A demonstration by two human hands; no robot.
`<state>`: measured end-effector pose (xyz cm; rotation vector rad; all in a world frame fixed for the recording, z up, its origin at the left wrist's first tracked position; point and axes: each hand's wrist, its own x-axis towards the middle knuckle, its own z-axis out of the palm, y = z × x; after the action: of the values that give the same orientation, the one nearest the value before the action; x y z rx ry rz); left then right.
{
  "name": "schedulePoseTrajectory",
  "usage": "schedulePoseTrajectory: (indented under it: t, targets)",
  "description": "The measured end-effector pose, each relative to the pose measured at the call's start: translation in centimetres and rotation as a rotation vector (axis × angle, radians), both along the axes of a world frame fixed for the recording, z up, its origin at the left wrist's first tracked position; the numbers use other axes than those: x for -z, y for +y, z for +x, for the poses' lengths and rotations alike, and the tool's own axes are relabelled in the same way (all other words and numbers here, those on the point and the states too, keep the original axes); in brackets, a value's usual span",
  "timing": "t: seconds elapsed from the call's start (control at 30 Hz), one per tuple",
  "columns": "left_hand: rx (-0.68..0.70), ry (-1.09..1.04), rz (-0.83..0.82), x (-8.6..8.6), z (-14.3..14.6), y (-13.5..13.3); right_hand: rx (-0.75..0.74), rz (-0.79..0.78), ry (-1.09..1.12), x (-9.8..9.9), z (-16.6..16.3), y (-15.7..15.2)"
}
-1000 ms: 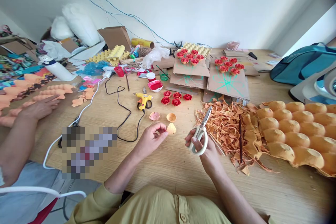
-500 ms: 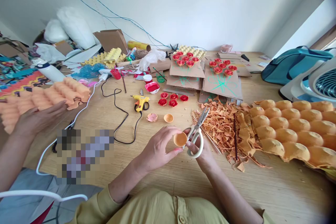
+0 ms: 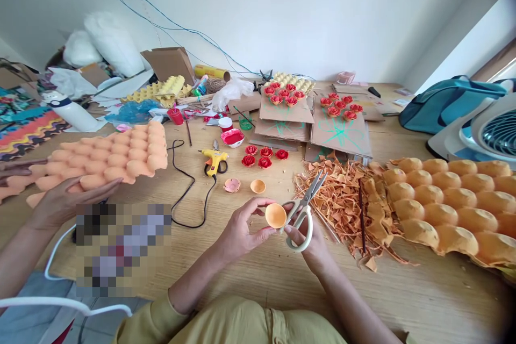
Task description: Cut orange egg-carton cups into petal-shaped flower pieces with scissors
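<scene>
Nearest, above the wooden counter [image 3: 403,301], the wearer's left hand [image 3: 242,231] has its fingers and thumb clamped on a small round orange cup [image 3: 276,216], its hollow facing the wearer. Just beside it, the right hand [image 3: 312,242] grips white-handled metal scissors [image 3: 305,201], whose blades stand slightly apart and point away toward a heap of curled orange scraps [image 3: 334,188]. Right of the heap lies a bumpy orange egg tray [image 3: 447,199]. To the left, a co-worker's hand [image 3: 66,201] supports a paler orange bumpy tray [image 3: 110,156]. Beyond the cup sit a pink petalled cup [image 3: 232,186] and another shallow orange cup [image 3: 258,186], then a yellow glue gun [image 3: 217,158] near five red paper-like roses [image 3: 265,163]. Farther back, more red roses [image 3: 291,100] stand on brown cardboard sheets [image 3: 341,137].
</scene>
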<state>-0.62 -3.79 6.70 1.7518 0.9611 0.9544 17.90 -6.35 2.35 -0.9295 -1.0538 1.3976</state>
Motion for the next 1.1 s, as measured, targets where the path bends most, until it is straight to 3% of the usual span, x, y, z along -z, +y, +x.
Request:
schedulePoseTrajectory:
  t: [0.13,0.37,0.63,0.8,1.1]
  targets:
    - [0.006,-0.156,-0.169,0.4,0.0,0.8,-0.031,-0.031,-0.001,-0.2,-0.3,-0.1]
    - [0.032,-0.349,-0.305,0.4,-0.1,4.3,-0.078,-0.004,-0.059,-0.3,0.0,-0.1]
    - [-0.018,-0.396,-0.344,2.4,-1.5,6.1,-0.29,-0.044,-0.093,0.1,-0.2,-0.1]
    - [-0.11,-0.397,-0.282,2.5,-2.1,6.3,-0.366,-0.091,-0.147,0.8,-0.2,-0.3]
    - [-0.14,-0.485,-0.342,3.1,-2.2,6.5,-0.486,-0.082,-0.251,-0.5,-0.5,-0.5]
